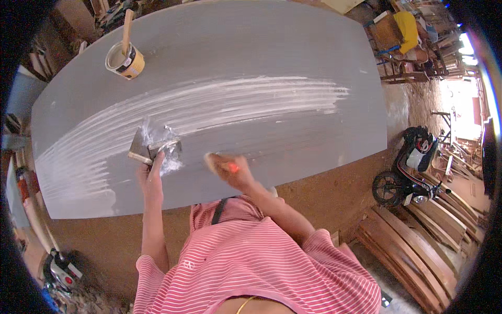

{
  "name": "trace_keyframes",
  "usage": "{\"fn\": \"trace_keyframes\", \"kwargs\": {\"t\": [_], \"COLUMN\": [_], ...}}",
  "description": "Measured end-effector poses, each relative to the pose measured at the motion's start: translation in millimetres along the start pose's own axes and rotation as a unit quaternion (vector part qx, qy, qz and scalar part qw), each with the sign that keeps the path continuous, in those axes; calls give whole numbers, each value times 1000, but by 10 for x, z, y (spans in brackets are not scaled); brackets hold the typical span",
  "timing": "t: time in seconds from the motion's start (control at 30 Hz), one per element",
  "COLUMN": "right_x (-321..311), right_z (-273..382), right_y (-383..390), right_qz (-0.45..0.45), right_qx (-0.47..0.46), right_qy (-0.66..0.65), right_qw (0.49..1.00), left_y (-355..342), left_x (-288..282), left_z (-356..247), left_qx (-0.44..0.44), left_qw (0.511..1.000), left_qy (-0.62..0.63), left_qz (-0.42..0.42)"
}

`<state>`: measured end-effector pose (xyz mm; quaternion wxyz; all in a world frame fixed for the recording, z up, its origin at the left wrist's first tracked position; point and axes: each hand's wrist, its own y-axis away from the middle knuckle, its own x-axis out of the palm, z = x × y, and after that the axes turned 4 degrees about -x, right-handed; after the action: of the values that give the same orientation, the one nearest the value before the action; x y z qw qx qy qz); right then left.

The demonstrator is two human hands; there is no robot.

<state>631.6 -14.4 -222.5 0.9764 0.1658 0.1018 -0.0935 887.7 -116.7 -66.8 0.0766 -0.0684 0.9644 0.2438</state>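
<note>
A large grey panel lies flat in front of me, with long curved white filler streaks across its middle and left. My left hand is closed on a flat grey filler plate near the panel's front left. White paste is smeared on and around the plate. My right hand hovers over the panel's front edge, to the right of the plate and apart from it. Its fingers are curled round a blurred object showing an orange-red spot; its kind is unclear.
An open tin with a wooden stick in it stands at the panel's far left. On the right are a chair with yellow cloth, a motorbike and stacked planks. Another vehicle stands lower left.
</note>
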Motion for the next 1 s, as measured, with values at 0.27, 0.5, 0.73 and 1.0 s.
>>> {"fn": "trace_keyframes", "kwargs": {"t": [0.27,0.5,0.73,1.0], "right_x": [-4575,-2299,-4640,-5747], "right_z": [-671,-151,-880,-1334], "right_y": [1,-448,-665,-208], "right_qz": [-225,-196,-158,-253], "right_qx": [-74,-94,-22,-93], "right_qy": [-105,-115,-412,-447], "right_qw": [966,969,897,853], "left_y": [494,747,1043,1397], "left_x": [342,1188,1783,2003], "left_z": [407,197,171,141], "left_qx": [-63,-59,-21,4], "left_qw": [996,998,1000,998], "left_qy": [42,16,14,32], "left_qz": [-49,-11,-5,-58]}}
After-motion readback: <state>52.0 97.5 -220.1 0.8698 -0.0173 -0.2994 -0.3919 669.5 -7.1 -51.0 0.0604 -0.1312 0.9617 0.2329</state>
